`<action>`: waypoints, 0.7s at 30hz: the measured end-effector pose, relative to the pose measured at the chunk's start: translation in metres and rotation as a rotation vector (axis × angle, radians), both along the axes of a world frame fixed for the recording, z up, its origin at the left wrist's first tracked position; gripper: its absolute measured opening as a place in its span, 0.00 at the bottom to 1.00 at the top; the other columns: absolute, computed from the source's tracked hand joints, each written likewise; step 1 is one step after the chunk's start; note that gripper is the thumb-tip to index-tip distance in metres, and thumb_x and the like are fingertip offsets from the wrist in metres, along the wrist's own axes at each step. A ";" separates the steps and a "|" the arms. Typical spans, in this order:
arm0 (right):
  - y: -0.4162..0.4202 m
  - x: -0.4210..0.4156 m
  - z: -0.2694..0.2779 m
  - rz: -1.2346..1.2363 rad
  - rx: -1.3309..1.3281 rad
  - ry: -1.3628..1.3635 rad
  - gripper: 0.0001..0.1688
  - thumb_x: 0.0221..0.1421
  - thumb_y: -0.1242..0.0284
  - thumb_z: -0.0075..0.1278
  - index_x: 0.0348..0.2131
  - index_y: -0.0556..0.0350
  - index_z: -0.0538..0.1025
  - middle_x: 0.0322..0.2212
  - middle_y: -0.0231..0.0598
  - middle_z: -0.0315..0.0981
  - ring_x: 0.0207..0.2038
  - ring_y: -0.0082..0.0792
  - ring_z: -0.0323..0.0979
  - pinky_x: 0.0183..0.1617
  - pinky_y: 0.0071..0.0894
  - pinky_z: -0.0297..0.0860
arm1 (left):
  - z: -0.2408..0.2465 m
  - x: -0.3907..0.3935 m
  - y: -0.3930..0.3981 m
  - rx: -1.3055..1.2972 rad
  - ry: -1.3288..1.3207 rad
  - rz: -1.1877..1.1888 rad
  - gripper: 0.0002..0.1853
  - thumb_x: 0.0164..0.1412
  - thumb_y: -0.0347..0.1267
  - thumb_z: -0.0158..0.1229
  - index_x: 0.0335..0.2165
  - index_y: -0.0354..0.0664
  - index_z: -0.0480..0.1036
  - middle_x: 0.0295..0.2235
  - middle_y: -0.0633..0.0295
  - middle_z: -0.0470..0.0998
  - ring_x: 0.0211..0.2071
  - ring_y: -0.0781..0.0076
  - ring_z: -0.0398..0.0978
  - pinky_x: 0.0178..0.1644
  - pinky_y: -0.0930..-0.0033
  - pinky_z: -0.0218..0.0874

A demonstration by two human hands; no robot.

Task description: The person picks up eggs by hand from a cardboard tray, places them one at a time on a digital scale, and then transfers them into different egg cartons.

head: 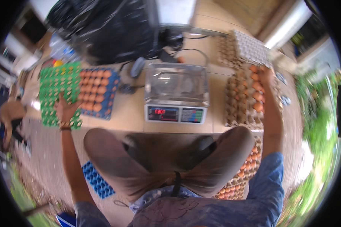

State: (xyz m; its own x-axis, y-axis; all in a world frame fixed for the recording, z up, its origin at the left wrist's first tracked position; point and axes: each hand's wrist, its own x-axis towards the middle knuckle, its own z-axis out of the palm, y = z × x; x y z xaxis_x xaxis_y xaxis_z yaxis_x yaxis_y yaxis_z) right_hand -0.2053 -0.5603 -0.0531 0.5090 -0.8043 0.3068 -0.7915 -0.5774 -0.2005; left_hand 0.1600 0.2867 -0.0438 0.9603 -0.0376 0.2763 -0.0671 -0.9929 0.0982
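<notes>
My left hand [65, 109] lies spread over a green plastic egg tray [49, 85], thumb pointing at brown eggs [95, 89]. Those eggs sit in rows in a blue egg tray [111, 106] alongside. At the far right, my right hand [266, 76] reaches to the top end of a row of brown eggs [258, 96] in a pulp egg tray [253, 119]. Blur and the hand's own back hide whether its fingers hold an egg. Between the hands stands a digital scale [176, 113] with a bare metal pan [176, 83] and a lit red display.
A large black plastic bag [108, 31] rises behind the trays. One loose egg [181, 59] lies behind the scale near a cable [200, 51]. More pulp trays [251, 48] are stacked back right. Trayed eggs [245, 164] and a blue tray [98, 180] sit lower down. A person [12, 113] bends at far left.
</notes>
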 end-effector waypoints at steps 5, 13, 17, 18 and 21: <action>-0.045 -0.021 0.007 0.218 -0.003 0.153 0.24 0.58 0.57 0.49 0.43 0.56 0.80 0.36 0.58 0.78 0.39 0.52 0.78 0.42 0.48 0.72 | 0.026 -0.087 0.056 0.052 -0.016 0.213 0.54 0.31 0.47 0.75 0.59 0.54 0.58 0.52 0.38 0.64 0.55 0.37 0.60 0.55 0.41 0.57; 0.043 0.046 0.016 0.306 -0.063 -0.422 0.21 0.59 0.64 0.50 0.49 0.55 0.77 0.41 0.49 0.79 0.42 0.42 0.77 0.46 0.41 0.71 | -0.042 -0.274 0.159 0.108 0.109 0.499 0.59 0.24 0.44 0.78 0.58 0.49 0.56 0.51 0.38 0.59 0.56 0.37 0.57 0.55 0.41 0.55; 0.190 0.066 0.026 0.578 0.116 -0.662 0.18 0.59 0.71 0.50 0.47 0.60 0.77 0.43 0.48 0.76 0.43 0.39 0.76 0.47 0.37 0.72 | -0.100 -0.332 0.164 -0.115 0.352 0.724 0.58 0.27 0.49 0.77 0.57 0.49 0.57 0.53 0.37 0.60 0.56 0.38 0.57 0.56 0.44 0.56; 0.214 0.069 0.021 0.683 0.074 -0.631 0.17 0.58 0.74 0.50 0.46 0.61 0.77 0.44 0.47 0.76 0.42 0.39 0.76 0.46 0.37 0.72 | -0.114 -0.334 0.162 -0.220 0.348 0.853 0.58 0.28 0.50 0.78 0.57 0.47 0.57 0.54 0.37 0.61 0.56 0.39 0.58 0.56 0.44 0.56; 0.289 0.089 0.032 0.887 -0.041 -0.498 0.15 0.57 0.78 0.49 0.44 0.64 0.77 0.44 0.47 0.74 0.41 0.39 0.75 0.46 0.37 0.71 | -0.168 -0.345 0.181 -0.648 0.214 1.180 0.61 0.30 0.53 0.78 0.58 0.40 0.55 0.55 0.40 0.63 0.56 0.46 0.62 0.56 0.45 0.58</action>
State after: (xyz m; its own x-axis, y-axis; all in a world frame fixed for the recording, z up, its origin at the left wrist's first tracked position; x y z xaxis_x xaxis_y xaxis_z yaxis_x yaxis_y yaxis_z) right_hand -0.1165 -0.2713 -0.0208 0.7236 -0.1833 0.6654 0.0932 -0.9293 -0.3573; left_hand -0.1848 0.4675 -0.2116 0.3564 0.9064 -0.2266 0.8570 -0.2206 0.4658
